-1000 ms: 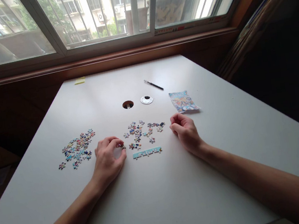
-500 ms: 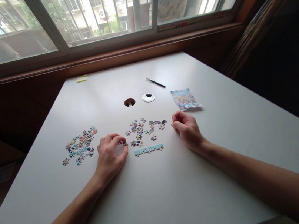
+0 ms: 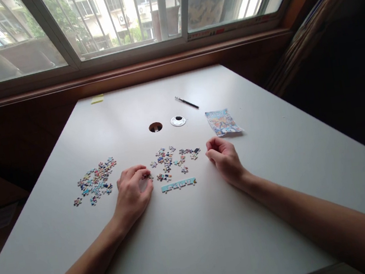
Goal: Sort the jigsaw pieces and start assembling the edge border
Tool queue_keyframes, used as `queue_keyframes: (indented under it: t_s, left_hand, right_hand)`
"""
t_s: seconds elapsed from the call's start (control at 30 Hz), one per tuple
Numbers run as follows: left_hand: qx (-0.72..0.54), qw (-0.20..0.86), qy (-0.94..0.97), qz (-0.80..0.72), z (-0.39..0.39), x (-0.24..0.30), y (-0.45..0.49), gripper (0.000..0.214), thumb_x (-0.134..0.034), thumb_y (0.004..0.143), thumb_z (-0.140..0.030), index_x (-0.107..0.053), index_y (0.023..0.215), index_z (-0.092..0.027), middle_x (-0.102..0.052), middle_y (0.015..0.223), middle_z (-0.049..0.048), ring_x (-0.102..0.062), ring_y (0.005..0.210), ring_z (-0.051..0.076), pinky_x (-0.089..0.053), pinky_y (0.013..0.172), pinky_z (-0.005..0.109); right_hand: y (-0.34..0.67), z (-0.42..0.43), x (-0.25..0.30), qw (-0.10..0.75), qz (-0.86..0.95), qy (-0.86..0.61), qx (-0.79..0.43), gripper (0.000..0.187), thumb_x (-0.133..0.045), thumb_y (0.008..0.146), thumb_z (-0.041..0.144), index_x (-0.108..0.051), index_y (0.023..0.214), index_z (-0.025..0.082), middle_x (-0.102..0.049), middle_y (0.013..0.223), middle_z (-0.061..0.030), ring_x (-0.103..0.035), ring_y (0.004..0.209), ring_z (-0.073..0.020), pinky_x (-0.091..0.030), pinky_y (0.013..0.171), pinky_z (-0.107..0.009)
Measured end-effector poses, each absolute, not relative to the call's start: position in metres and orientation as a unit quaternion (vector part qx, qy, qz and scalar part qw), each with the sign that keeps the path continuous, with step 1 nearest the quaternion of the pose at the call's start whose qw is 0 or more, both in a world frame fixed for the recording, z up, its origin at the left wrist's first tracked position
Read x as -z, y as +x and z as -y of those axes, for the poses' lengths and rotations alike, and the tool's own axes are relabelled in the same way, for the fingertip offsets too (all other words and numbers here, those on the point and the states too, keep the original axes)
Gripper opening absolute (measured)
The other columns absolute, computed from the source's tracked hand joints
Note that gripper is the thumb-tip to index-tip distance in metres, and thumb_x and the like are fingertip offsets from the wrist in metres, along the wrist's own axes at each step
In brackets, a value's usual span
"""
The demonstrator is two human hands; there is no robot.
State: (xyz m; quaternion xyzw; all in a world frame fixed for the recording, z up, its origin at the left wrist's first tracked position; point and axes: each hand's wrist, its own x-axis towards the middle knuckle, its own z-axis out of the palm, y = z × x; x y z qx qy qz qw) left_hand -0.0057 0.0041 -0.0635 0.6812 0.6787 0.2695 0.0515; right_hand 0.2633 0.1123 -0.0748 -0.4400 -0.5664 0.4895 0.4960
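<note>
My left hand point(image 3: 133, 190) rests on the white table with curved fingers, thumb and fingertips apart around a few jigsaw pieces point(image 3: 149, 177). To its left lies a scattered heap of jigsaw pieces point(image 3: 96, 182). Between my hands are more loose pieces point(image 3: 165, 158), and below them sits a joined light-blue strip of puzzle point(image 3: 178, 185). My right hand point(image 3: 224, 157) is closed beside the loose pieces, its side on the table. Its curled fingers hide whatever it may hold.
A creased, colourful picture sheet point(image 3: 223, 122) lies just beyond my right hand. Farther back are a pen point(image 3: 187, 103), a round metal cover point(image 3: 178, 120) and a cable hole point(image 3: 155, 127). Yellow tape point(image 3: 97, 99) marks the far left corner. A barred window point(image 3: 126, 17) stands behind the table.
The view has shifted slightly, so everything appears a little farther left. Neither hand has visibly changed its pose, and the pieces lie as before.
</note>
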Motion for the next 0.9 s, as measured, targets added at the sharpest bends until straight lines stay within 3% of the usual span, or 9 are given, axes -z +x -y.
queue_keyframes:
  t_s: [0.2, 0.3, 0.6, 0.9]
  left_hand:
    - [-0.281, 0.058, 0.689, -0.665, -0.0056, 0.0667, -0.0079, 0.027, -0.046, 0.093, -0.019, -0.064, 0.114, -0.022, -0.066, 0.126, 0.007, -0.054, 0.123, 0.026, -0.04, 0.109, 0.046]
    - [-0.288, 0.058, 0.675, -0.677, -0.0054, 0.068, -0.0083, 0.029, -0.049, 0.09, -0.017, -0.063, 0.115, -0.019, -0.065, 0.124, 0.0084, -0.053, 0.122, 0.027, -0.041, 0.109, 0.046]
    - [-0.289, 0.062, 0.668, -0.683, -0.0046, 0.0685, -0.0095, 0.029, -0.055, 0.083, -0.017, -0.068, 0.109, -0.022, -0.061, 0.125, 0.0087, -0.052, 0.122, 0.029, -0.042, 0.109, 0.047]
    - [-0.294, 0.059, 0.66, -0.689, -0.0043, 0.0643, -0.0067, 0.009, -0.061, 0.087, -0.026, -0.068, 0.089, -0.022, -0.063, 0.119, 0.008, -0.054, 0.117, 0.029, -0.043, 0.106, 0.047]
  right_hand:
    - [0.2637, -0.1119, 0.0747, 0.497, 0.567, -0.442, -0.485, 0.011, -0.059, 0.069, 0.016, -0.05, 0.073, 0.022, -0.042, 0.059, 0.0058, -0.03, 0.051, -0.0091, -0.021, 0.047, -0.026]
    - [0.2641, -0.1124, 0.0765, 0.496, 0.567, -0.442, -0.487, 0.011, -0.059, 0.07, 0.016, -0.05, 0.072, 0.022, -0.042, 0.06, 0.0058, -0.03, 0.051, -0.0089, -0.02, 0.047, -0.026]
    - [0.2635, -0.1124, 0.0763, 0.502, 0.565, -0.439, -0.487, 0.011, -0.059, 0.069, 0.016, -0.05, 0.072, 0.022, -0.041, 0.059, 0.0057, -0.03, 0.051, -0.0092, -0.02, 0.047, -0.026]
    - [0.2631, -0.1117, 0.075, 0.499, 0.564, -0.436, -0.493, 0.011, -0.058, 0.069, 0.015, -0.05, 0.072, 0.022, -0.041, 0.058, 0.0061, -0.029, 0.05, -0.0087, -0.019, 0.047, -0.027]
